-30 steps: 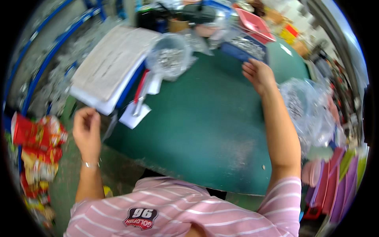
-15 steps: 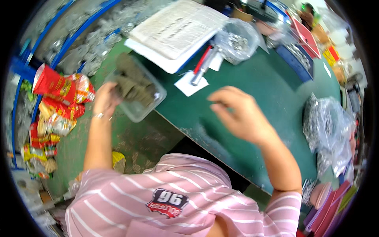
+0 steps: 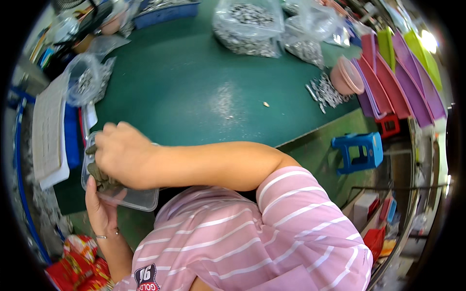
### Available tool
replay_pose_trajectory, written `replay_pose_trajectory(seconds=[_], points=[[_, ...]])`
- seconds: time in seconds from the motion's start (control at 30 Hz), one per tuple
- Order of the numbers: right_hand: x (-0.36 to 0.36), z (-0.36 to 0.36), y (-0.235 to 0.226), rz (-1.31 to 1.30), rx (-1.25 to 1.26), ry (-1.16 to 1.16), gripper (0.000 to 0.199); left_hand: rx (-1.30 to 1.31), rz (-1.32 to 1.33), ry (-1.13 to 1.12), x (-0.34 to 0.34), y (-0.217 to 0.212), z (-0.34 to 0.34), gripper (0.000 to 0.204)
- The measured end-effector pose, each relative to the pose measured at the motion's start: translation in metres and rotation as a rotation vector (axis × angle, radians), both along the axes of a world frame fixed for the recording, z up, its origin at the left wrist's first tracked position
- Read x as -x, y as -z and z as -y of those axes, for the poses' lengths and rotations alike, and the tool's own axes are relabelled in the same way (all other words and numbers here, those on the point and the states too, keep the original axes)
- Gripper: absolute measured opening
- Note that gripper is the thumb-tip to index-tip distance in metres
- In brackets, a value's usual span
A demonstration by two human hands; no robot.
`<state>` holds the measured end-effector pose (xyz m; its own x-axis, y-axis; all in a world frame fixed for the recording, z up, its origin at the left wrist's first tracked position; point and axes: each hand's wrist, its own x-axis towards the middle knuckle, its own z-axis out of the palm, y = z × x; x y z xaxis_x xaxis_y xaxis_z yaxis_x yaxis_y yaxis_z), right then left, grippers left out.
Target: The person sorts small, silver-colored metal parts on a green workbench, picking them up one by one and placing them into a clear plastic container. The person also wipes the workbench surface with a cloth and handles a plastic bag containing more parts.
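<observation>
Cupping the clear plastic tub (image 3: 138, 199) from beneath, left hand (image 3: 99, 206) steadies it — light, flexible; right hand (image 3: 121, 155) fingers pinch soft brownish pieces (image 3: 99, 175).

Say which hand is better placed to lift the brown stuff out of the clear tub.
Right. The right hand reaches across and is already down in the clear tub, its fingers on the brown stuff. The left hand is under the tub's near edge, holding it up, so it looks tied up.
</observation>
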<state>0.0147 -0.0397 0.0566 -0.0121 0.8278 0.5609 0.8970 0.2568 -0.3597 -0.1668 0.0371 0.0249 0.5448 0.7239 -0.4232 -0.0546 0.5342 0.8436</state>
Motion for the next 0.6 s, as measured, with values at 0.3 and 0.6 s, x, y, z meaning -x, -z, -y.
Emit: replay_pose_trajectory(seconds=[0.3, 0.6], points=[[-0.107, 0.075, 0.013, -1.415, -0.314, 0.073, 0.026, 0.072, 0.017, 0.304, -0.112, 0.005, 0.037, 0.055], [-0.205, 0.203, -0.013, -1.686, -0.810, -0.001, 0.041, 0.065, -0.035, 0.373, -0.131, -0.002, 0.045, 0.052]])
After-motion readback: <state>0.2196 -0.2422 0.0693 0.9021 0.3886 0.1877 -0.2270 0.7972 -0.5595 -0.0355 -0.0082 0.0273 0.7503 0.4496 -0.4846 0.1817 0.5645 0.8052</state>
